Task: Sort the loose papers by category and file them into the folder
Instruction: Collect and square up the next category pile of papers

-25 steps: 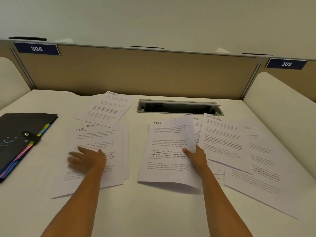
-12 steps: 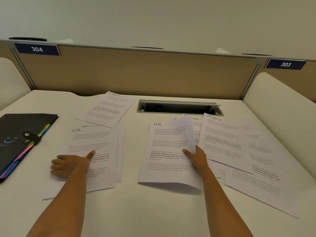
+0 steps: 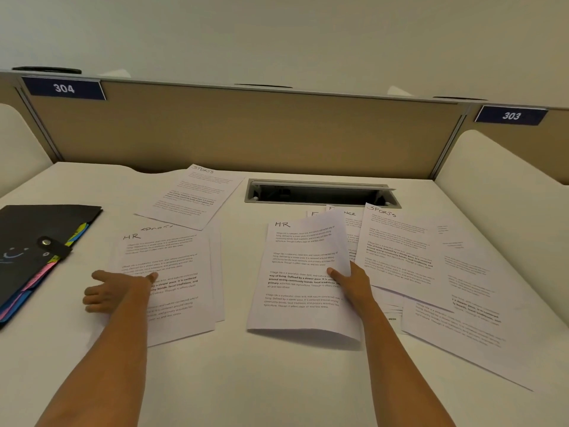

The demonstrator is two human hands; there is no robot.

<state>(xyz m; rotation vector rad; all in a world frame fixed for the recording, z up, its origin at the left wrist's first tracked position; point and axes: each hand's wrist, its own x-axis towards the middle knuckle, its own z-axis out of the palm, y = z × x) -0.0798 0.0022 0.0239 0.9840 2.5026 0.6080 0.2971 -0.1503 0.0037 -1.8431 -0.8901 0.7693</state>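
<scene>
White desk (image 3: 277,380): right hand (image 3: 354,283) pinches a thin HR sheet (image 3: 300,272), long axis toward 12 o'clock; left hand (image 3: 115,291), loosely curled, presses a flat paper stack (image 3: 175,272).

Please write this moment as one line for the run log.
left hand: on HR stack edge | right hand: grips HR sheet | folder: closed, left | filing: not started

White desk (image 3: 277,380) surface. Tan partition panel (image 3: 246,134) along far edge, metal top rail; blue plates "304" (image 3: 64,88) and "303" (image 3: 511,115). Open cable tray (image 3: 320,195) recessed in desk. Pale wall (image 3: 277,32) above.
</scene>
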